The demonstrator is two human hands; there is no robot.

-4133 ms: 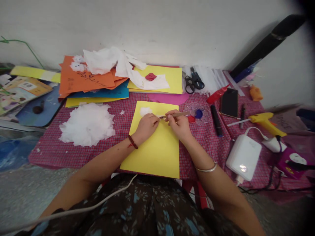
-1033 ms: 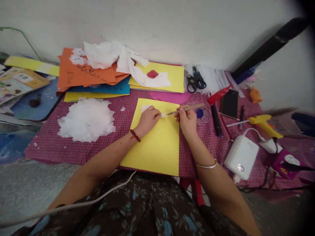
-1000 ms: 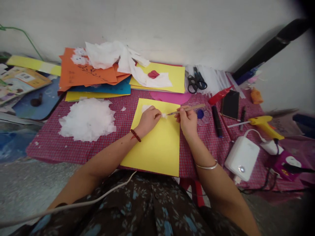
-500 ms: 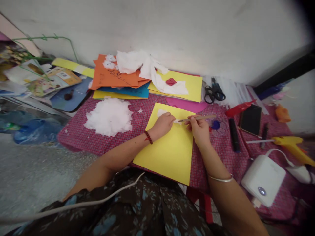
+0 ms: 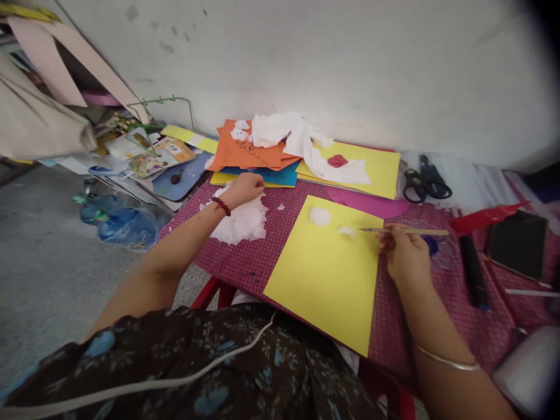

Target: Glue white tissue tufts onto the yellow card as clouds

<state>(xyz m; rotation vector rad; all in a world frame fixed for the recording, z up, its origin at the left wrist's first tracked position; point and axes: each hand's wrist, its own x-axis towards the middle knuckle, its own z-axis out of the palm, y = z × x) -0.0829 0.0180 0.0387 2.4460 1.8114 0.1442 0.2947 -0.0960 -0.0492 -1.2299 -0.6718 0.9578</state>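
Over the far edge of a pile of torn white tissue pieces is my left hand, its fingers curled in together. Its fingertips are hidden, so whatever they hold does not show. My right hand grips a thin wooden paintbrush above the right edge of a yellow sheet. The brush tip points left, close to a small white tissue piece on the sheet. A larger round white tuft sits near the sheet's top left.
Orange sheets, white tissue and a yellow stack line the wall. Scissors, a red tube, a black marker and a dark flat case lie to the right. Blue bottles stand on the floor at left.
My left hand has left the yellow sheet and moved left to the tissue pile. My right hand still holds the brush beside the small piece. The view has turned left.
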